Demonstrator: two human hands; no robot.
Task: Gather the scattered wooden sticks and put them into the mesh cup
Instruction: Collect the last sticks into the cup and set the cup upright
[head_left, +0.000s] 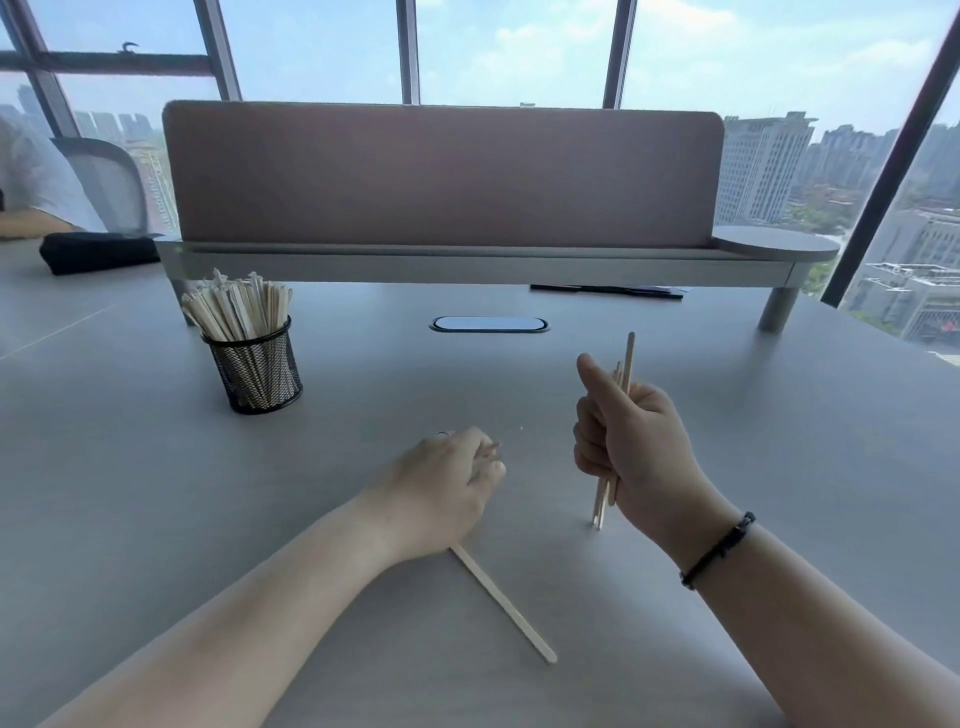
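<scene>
Standing at the far left of the smooth grey table (156, 493), well away from both hands, is the mesh cup (255, 366): a black wire cylinder with a solid rim, packed with flat, pale wooden sticks (236, 306) that fan out above it, leaning mostly left.

Nearer, the left hand (441, 483) rests knuckles-up on the tabletop, its fingers curled inward. A thin tip pokes out beside the fingertips, and a loose stick (501, 603), long, flat and round-ended, runs out from under the heel of that hand, slanting down and to the right across the surface. Whether the fingers are actually pinching this stick I cannot tell; the palm hides the contact.

To the right of it, with a bare gap of table between, the right hand (631, 441) is closed in a fist around a small bundle of sticks (623, 374), thumb pointing up. The bundle stands nearly upright in the grip: one stick reaches well above the thumb, and the lower ends stick out below the little finger, touching or almost touching the table. A black cord bracelet (719, 551) circles that wrist.

Beyond both hands an oval cable port (488, 324) is set flush into the table, and behind it a padded, dusty-pink divider (441, 171) with rounded corners sits on a grey shelf.
</scene>
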